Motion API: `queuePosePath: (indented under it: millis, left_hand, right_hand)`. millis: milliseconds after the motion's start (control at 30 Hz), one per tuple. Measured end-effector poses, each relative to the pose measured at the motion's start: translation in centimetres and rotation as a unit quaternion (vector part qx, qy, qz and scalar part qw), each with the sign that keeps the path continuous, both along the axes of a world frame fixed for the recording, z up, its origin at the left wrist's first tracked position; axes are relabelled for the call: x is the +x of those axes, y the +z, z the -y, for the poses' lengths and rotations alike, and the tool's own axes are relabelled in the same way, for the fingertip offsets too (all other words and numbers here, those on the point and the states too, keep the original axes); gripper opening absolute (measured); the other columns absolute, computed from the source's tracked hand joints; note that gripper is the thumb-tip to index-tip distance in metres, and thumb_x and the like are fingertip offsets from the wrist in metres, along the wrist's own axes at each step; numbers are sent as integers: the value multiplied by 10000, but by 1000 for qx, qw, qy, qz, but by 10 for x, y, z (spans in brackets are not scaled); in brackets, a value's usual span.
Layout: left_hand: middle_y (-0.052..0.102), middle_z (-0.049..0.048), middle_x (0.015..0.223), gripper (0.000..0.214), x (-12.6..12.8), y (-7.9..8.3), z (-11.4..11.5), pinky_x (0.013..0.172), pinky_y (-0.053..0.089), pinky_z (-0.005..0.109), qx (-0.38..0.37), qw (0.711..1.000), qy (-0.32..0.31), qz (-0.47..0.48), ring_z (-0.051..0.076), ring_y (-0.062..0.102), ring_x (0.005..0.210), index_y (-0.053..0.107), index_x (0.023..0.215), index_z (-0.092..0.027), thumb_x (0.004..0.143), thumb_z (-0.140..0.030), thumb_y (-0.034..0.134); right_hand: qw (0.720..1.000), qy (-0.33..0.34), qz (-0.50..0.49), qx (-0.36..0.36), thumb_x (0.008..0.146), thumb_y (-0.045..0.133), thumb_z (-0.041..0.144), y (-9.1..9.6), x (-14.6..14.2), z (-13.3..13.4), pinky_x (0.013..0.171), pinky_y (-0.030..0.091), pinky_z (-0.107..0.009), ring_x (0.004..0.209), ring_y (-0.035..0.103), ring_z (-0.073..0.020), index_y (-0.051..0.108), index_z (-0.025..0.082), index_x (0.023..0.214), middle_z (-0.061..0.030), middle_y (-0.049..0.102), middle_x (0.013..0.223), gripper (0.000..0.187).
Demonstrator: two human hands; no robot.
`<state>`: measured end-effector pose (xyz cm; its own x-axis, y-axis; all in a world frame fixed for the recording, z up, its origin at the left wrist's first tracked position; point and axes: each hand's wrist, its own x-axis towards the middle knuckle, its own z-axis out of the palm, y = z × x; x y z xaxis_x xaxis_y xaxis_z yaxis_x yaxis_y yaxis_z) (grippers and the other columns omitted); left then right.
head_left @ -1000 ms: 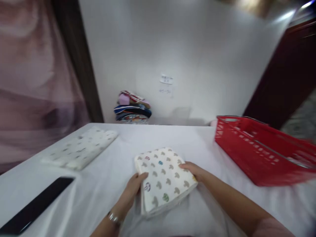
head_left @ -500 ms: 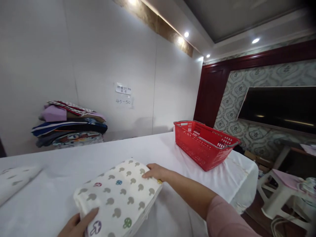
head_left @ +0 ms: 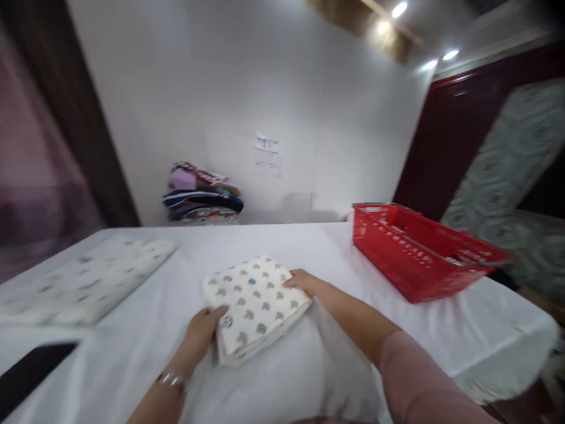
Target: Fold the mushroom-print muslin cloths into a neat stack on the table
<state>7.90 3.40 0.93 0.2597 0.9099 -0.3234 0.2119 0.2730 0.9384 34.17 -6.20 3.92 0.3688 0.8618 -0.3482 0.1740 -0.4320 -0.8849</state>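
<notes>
Hands grip a folded cloth (head_left: 253,303) printed with small mushrooms, lying on a white-covered table (head_left: 309,377). The left hand (head_left: 203,327) clasps its near-left corner, thumb on top, fingers hidden beneath; the right hand (head_left: 302,281) holds the far-right edge, its fingertips tucked out of sight. A bracelet (head_left: 171,380) circles the left wrist. A second patterned cloth (head_left: 83,282), blurred, lies flat well to the left. A red basket (head_left: 419,253) stands tilted at the right, its contents hard to make out. A dark flat object (head_left: 30,374) is cut off at the lower left. Stacked fabrics (head_left: 203,197) sit against the wall beneath an unreadable paper note (head_left: 267,144).
</notes>
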Motion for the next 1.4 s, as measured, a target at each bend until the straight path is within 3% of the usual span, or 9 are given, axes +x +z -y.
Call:
queuePosePath:
  millis: [33,167,233,467,567,667,1033,1200,1400]
  left_hand:
    - [698,75,699,168,0,-2,2,597,537,304,12,999,-30,14,225,666,680,628,761,-142,659,-265,676]
    - [706,93,815,211,3,0,6,640,514,286,71,997,-27,-33,216,663,775,616,875,-130,707,-257,617]
    - [703,98,885,242,7,5,11,663,502,280,90,994,-19,-59,215,657,818,610,908,-130,714,-275,611]
    - [680,89,967,226,19,35,33,695,445,262,173,980,-27,-99,202,628,854,599,919,-149,713,-240,586]
    - [673,90,939,200,29,45,41,698,429,269,202,972,-22,-116,206,616,844,590,894,-150,720,-249,585]
    - [665,88,930,205,39,52,50,710,424,267,233,966,-8,-113,201,608,846,575,902,-153,719,-242,591]
    - [667,82,981,277,50,52,60,724,452,269,203,979,-3,4,196,616,865,576,957,-152,698,-232,629]
    - [667,87,973,268,52,54,65,734,448,288,190,982,-2,-10,211,618,875,573,935,-157,689,-247,632]
    - [655,84,978,279,49,52,69,763,432,298,206,979,-1,10,206,603,883,575,953,-160,694,-251,625]
  right_hand:
    - [1000,10,10,5,585,650,205,-1,0,1,678,499,-299,794,644,-215,631,145,911,-36,701,825,331]
    - [996,53,58,36,614,644,201,9,-1,0,755,466,-281,940,606,-226,590,164,1069,-56,670,1053,460]
    - [984,78,149,51,633,632,204,18,-4,1,766,452,-279,961,594,-232,592,177,1086,-61,653,1098,455]
    - [860,142,488,34,785,491,271,46,-43,17,693,396,-277,898,601,-237,482,202,1227,-77,659,1027,448]
    - [805,168,569,23,833,419,243,51,-68,22,657,373,-279,854,611,-234,381,174,1303,-95,663,985,477]
    - [777,190,600,18,861,369,213,51,-87,27,643,364,-286,849,613,-231,296,147,1352,-116,646,1047,501]
    - [794,161,583,52,873,392,261,56,-72,39,610,308,-266,826,613,-208,416,209,1207,-61,669,980,340]
    - [812,168,558,40,855,407,276,55,-75,41,628,312,-271,837,613,-222,335,187,1313,-79,673,967,472]
    - [833,188,517,54,840,395,273,56,-82,43,736,361,-290,995,580,-240,251,184,1406,-100,616,1149,591]
